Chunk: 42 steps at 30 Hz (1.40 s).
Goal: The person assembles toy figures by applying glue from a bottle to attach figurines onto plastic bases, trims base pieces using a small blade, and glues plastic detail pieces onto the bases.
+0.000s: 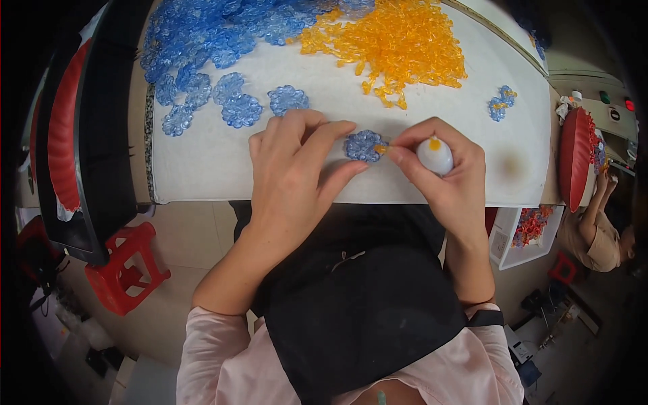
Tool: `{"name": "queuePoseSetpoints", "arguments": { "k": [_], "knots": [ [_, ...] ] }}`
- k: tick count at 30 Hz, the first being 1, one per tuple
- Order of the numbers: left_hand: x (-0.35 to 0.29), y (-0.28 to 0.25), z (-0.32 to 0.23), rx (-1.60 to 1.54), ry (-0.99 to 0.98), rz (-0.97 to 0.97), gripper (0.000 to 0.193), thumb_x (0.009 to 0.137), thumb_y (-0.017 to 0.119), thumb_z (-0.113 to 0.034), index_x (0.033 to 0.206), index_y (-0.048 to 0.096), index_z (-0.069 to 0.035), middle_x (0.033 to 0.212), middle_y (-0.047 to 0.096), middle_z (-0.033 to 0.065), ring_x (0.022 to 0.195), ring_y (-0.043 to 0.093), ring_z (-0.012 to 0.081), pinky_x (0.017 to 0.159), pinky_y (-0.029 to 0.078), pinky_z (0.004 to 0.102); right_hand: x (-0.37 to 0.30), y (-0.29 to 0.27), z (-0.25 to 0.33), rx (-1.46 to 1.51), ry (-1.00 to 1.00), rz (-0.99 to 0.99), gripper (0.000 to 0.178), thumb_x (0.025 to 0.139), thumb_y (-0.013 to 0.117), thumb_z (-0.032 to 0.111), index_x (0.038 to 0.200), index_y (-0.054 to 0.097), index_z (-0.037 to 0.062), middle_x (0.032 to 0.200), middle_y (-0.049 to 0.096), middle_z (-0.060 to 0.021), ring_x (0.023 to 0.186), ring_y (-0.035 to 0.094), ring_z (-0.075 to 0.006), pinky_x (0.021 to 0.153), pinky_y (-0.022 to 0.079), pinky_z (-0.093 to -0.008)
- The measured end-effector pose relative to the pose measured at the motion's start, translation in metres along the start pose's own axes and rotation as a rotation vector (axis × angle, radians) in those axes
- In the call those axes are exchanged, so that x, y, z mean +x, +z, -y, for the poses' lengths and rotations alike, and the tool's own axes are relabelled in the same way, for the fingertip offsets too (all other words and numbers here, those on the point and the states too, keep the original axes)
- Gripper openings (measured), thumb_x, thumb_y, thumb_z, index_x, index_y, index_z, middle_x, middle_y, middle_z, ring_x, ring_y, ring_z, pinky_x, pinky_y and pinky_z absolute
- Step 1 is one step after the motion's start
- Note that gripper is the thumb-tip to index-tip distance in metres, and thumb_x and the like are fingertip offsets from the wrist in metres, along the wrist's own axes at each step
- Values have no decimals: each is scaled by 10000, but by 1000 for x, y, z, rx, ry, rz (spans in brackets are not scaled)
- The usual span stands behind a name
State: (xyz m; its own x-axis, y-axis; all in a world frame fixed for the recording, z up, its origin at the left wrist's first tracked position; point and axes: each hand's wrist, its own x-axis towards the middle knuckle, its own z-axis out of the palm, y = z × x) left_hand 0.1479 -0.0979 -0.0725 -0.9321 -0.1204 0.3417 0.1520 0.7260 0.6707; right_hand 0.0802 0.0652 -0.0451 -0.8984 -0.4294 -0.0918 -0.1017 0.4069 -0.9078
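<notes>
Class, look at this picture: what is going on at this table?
A person sits at a white table. The left hand steadies a blue plastic flower piece, while the right hand holds a small white bottle and presses a small orange piece against the flower's edge. Heaps of blue flower pieces and orange pieces lie further back.

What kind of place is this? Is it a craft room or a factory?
Probably a small assembly workshop. A white work table holds heaps of blue plastic flowers and orange plastic pieces. The hands join them one at a time, and another person sits at the next table.
</notes>
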Motion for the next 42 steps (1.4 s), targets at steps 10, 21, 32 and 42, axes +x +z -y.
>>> {"name": "queuePoseSetpoints", "arguments": {
  "k": [10,21,32,42],
  "knots": [
    [-3,8,-1,58,-63,-44,274,609,728,-156,860,624,-121,829,508,-9,769,477,174,692,274,314,12,10,11,-294,-54,88,103,731,636,48,781,581,-23,667,598,-49,635,528,-69,606,429,-215],
    [-5,10,2,40,-73,-55,261,621,728,-166,850,620,-99,849,525,5,798,489,178,711,282,314,14,17,18,-413,-98,64,144,669,640,67,766,578,-21,635,568,-188,621,578,-350,578,456,-369],
    [-3,11,2,15,-83,-51,257,610,726,-143,835,606,-109,821,505,-2,783,477,185,705,276,334,32,6,20,-527,-118,242,210,731,658,113,826,566,-50,686,603,-143,591,576,-233,600,447,-295],
    [-4,10,1,18,-89,-58,253,607,735,-136,828,620,-92,814,512,-3,798,482,185,710,278,333,29,11,23,-634,-278,260,192,709,652,104,830,559,-13,633,537,-183,543,511,-313,538,406,-344]
  ]
}}
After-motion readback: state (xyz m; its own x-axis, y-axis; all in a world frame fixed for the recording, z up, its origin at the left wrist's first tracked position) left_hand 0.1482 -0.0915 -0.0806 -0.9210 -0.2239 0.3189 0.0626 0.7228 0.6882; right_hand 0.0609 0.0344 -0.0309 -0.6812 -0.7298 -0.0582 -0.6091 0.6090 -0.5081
